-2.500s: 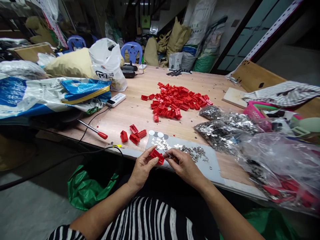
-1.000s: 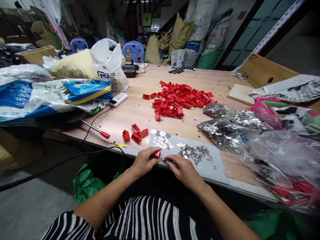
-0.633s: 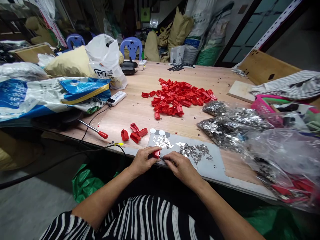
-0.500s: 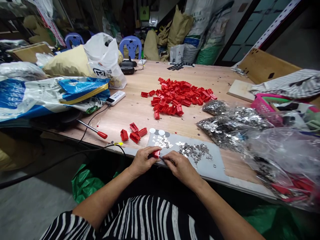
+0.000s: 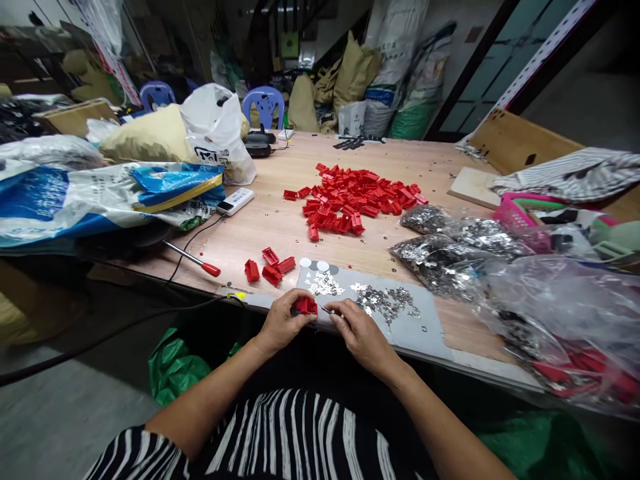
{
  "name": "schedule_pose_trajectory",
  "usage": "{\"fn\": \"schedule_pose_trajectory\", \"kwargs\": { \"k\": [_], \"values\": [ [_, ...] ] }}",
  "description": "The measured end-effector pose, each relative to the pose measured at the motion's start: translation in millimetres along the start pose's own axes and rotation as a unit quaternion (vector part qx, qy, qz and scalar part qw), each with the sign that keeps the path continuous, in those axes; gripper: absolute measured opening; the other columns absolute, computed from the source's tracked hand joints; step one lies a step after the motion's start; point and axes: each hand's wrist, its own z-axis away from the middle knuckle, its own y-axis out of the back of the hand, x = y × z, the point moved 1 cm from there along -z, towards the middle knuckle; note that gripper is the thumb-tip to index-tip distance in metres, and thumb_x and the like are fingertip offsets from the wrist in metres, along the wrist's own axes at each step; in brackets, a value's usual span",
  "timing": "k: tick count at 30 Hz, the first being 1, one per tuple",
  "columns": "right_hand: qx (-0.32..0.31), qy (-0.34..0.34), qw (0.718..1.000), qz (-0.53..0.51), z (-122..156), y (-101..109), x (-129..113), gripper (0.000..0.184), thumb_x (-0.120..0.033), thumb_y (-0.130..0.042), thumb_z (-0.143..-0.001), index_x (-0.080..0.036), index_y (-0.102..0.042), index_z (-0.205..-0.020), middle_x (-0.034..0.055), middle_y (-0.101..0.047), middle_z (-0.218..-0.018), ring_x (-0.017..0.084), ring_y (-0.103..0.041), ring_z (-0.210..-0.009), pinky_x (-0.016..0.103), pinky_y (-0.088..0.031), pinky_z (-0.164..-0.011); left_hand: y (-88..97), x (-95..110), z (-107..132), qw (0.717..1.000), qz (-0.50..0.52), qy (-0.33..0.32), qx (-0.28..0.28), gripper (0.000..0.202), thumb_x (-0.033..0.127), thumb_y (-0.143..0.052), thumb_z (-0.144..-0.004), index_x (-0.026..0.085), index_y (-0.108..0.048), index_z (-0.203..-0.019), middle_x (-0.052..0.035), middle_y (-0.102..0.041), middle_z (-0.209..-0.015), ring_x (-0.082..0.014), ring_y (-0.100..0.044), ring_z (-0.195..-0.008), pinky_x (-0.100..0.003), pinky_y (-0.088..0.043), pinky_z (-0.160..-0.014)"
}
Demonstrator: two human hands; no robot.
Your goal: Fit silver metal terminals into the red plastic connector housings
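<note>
The left hand (image 5: 285, 327) is curled closed, its fingers gripping a red plastic housing (image 5: 306, 305) just above the knuckles. The right hand (image 5: 363, 338) pinches a slim metal tool (image 5: 327, 310), whose tip sits just beside the housing. Under both hands lies a grey mat (image 5: 417, 333) scattered with small silver metal clips (image 5: 384, 301). Ahead of the left hand sit four loose red housings (image 5: 273, 275), and farther ahead a heap of red housings (image 5: 350, 203). Right of the right hand lie clear bags of metal clips (image 5: 435, 257).
</note>
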Motion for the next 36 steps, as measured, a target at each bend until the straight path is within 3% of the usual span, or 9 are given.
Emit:
{"fn": "schedule_pose_trajectory", "kwargs": {
  "k": [4,9,15,19,22,24,28,33,36],
  "values": [
    [-0.033,-0.017,0.997,-0.073,4,9,-8,0.021,-0.026,-0.038,-0.096,-0.022,-0.052,-0.111,0.0022,-0.061,-0.085,0.016,-0.057,-0.079,0.029,-0.044,-0.075,-0.8,15,6,0.97,0.219,0.085,0.054,0.032,0.025,-0.074,-0.071,0.02,-0.061,-0.099,-0.0017,-0.065,-0.094,-0.0143,-0.062,-0.085,-0.027,-0.047,-0.081],
    [-0.065,-0.008,0.99,-0.126,5,11,-20,0.039,-0.031,-0.038,-0.097,-0.021,-0.041,-0.135,-0.0034,-0.054,-0.068,0.013,-0.053,-0.065,0.026,-0.043,-0.07,-5.3,27,11,0.859,0.469,0.206,0.004,0.018,0.028,-0.072,-0.075,0.016,-0.059,-0.08,-0.0032,-0.07,-0.083,-0.017,-0.067,-0.087,-0.031,-0.047,-0.088],
    [-0.074,0.012,0.99,-0.12,3,12,-27,0.04,-0.038,-0.036,-0.097,-0.024,-0.046,-0.134,-0.0014,-0.058,-0.068,0.014,-0.056,-0.063,0.027,-0.046,-0.068,-9.5,26,19,0.781,0.556,0.285,0.016,0.01,0.021,-0.068,-0.079,0.015,-0.063,-0.085,-0.0036,-0.071,-0.086,-0.0151,-0.068,-0.081,-0.034,-0.048,-0.094],
    [-0.04,0.027,0.993,-0.108,2,13,-30,0.034,-0.035,-0.041,-0.096,-0.025,-0.054,-0.125,0.0044,-0.067,-0.093,0.018,-0.063,-0.086,0.03,-0.047,-0.082,-12.9,26,20,0.75,0.587,0.305,0.017,0.011,0.022,-0.065,-0.082,0.013,-0.064,-0.088,-0.0057,-0.072,-0.086,-0.0168,-0.069,-0.082,-0.037,-0.047,-0.098],
    [-0.021,0.024,0.992,-0.123,1,11,-28,0.032,-0.035,-0.042,-0.095,-0.025,-0.057,-0.122,0.0049,-0.066,-0.104,0.017,-0.062,-0.085,0.029,-0.047,-0.082,-13.9,25,20,0.747,0.596,0.294,0.023,0.011,0.022,-0.066,-0.081,0.012,-0.065,-0.087,-0.0058,-0.073,-0.084,-0.0169,-0.07,-0.082,-0.036,-0.049,-0.097],
    [-0.02,0.003,0.988,-0.152,-1,7,-24,0.034,-0.039,-0.041,-0.095,-0.023,-0.059,-0.119,0.0029,-0.066,-0.087,0.014,-0.058,-0.067,0.026,-0.048,-0.068,-13.9,24,21,0.751,0.593,0.29,0.022,0.014,0.023,-0.069,-0.079,0.012,-0.064,-0.086,-0.0058,-0.073,-0.085,-0.0177,-0.07,-0.082,-0.036,-0.049,-0.096],
    [-0.031,-0.047,0.973,-0.224,-11,-1,-13,0.041,-0.046,-0.04,-0.094,-0.018,-0.062,-0.112,-0.0035,-0.046,-0.057,0.011,-0.042,-0.05,0.022,-0.038,-0.049,-10.7,21,21,0.774,0.567,0.28,0.017,0.022,0.026,-0.075,-0.073,0.014,-0.06,-0.084,-0.0051,-0.073,-0.087,-0.0191,-0.071,-0.081,-0.036,-0.051,-0.092],
    [0.002,-0.063,0.982,-0.177,-36,1,-1,0.043,-0.047,-0.039,-0.094,-0.017,-0.062,-0.114,-0.0014,-0.048,-0.065,0.012,-0.047,-0.057,0.023,-0.039,-0.054,8.7,15,17,0.854,0.44,0.244,0.13,0.028,0.03,-0.077,-0.071,0.016,-0.056,-0.083,-0.0015,-0.07,-0.081,-0.0106,-0.066,-0.064,-0.025,-0.053,-0.068],
    [0.024,-0.052,0.993,-0.105,-56,6,8,0.039,-0.044,-0.04,-0.093,-0.019,-0.062,-0.114,0.0006,-0.056,-0.07,0.014,-0.054,-0.062,0.025,-0.043,-0.059,24.4,12,14,0.873,0.388,0.23,0.184,0.032,0.029,-0.077,-0.07,0.019,-0.058,-0.094,-0.0012,-0.067,-0.089,-0.0115,-0.066,-0.072,-0.022,-0.051,-0.063]
  ]
}}
